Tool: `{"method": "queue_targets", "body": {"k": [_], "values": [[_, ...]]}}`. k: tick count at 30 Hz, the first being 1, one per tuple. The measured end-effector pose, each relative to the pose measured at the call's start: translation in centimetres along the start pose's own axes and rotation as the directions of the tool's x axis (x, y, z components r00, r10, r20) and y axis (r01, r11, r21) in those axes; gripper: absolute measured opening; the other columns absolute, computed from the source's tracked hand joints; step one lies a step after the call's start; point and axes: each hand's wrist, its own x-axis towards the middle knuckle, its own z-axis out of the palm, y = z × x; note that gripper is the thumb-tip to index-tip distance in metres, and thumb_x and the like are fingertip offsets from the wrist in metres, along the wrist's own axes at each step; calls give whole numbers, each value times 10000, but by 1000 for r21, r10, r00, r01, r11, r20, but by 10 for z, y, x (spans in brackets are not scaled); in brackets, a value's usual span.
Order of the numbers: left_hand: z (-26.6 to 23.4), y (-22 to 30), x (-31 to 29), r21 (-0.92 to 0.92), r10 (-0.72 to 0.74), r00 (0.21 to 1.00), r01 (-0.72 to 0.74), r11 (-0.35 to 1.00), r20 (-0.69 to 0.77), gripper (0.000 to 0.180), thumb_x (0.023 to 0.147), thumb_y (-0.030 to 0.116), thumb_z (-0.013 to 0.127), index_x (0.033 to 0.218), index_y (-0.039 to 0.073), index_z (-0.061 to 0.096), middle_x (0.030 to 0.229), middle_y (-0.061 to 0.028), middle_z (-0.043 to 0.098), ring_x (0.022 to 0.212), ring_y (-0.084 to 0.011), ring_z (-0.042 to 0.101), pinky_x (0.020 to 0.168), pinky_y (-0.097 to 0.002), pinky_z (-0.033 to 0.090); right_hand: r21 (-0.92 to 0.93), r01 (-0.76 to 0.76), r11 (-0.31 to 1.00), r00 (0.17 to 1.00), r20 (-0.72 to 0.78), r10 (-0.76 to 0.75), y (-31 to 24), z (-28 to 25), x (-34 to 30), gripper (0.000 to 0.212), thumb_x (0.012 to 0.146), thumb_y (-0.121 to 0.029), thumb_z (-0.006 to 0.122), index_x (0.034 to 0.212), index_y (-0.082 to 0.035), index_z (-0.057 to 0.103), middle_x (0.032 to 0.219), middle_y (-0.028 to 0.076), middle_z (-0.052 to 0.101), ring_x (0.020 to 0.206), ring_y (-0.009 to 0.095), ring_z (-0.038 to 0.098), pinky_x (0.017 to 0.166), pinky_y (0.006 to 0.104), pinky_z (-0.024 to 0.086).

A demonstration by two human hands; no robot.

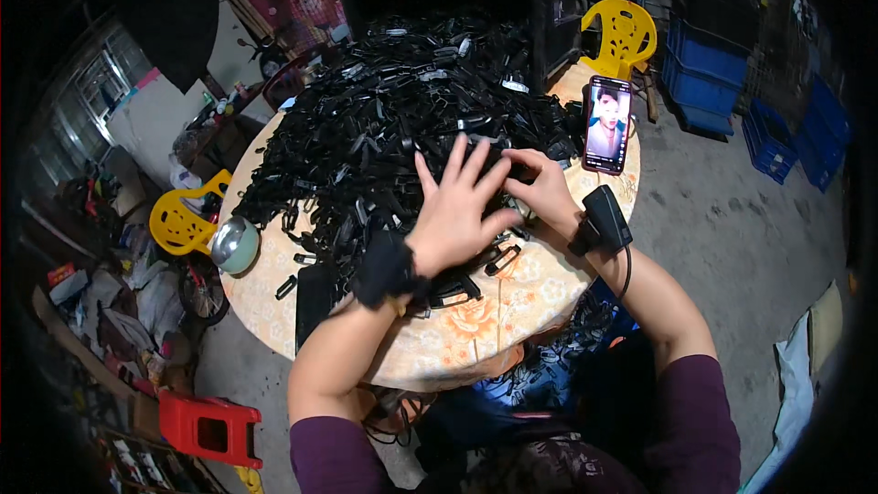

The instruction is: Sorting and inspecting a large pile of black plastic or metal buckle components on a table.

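Observation:
A big heap of small black plastic parts [366, 119] covers much of the round table. Over the near side of this heap, my left hand [457, 215] lies palm down with its fingers spread, holding nothing that shows. Just to its right, my right hand [544, 190] has thumb and fingertips drawn together at the heap's edge. Whatever may be between those fingertips is too small or hidden to make out. Close to my left hand, on the bare cloth, lies a loose black oblong frame-like part [502, 261]. Each wrist wears a black strap, the right one with a box-shaped device [605, 220].
A flowered tablecloth [549, 297] covers the table. A phone [607, 123] showing a person stands at its right edge; a metal bowl [235, 245] sits at the left edge. Yellow chairs [187, 220], a red stool [210, 428] and blue crates [702, 73] stand around.

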Motion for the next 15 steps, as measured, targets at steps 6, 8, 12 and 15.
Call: {"method": "queue_targets", "body": {"k": [6,8,12,15], "values": [[11,21,-70,83,82,985,-96,992,148,638,806,518,594,1332,175,478,1488,-152,256,1391,-352,169,1011,-718,63,323,-275,906,951,-47,305,-8,0,-2,278,750,-48,728,1000,7,617,806,27,620,731,89,579,683,219,483],[13,7,-76,146,86,985,-108,983,149,563,826,458,596,1313,192,499,1478,-140,284,1385,-336,198,1038,-683,94,415,-356,838,929,61,364,-5,-9,-5,348,771,-3,682,1095,5,555,761,3,585,676,72,557,630,209,478],[3,-24,-84,194,112,982,-140,971,152,491,815,380,625,1266,205,538,1460,-123,322,1373,-313,239,1052,-651,146,283,-395,874,919,130,373,-16,-18,-17,525,749,61,598,1253,26,458,804,-15,542,706,54,522,647,189,450],[1,-43,-84,231,119,979,-157,960,167,490,810,392,632,1261,221,541,1458,-121,323,1373,-313,242,1053,-642,166,158,-367,917,924,173,341,-19,-29,-25,547,739,68,572,1275,17,477,810,-34,510,727,42,493,676,196,448]]}}
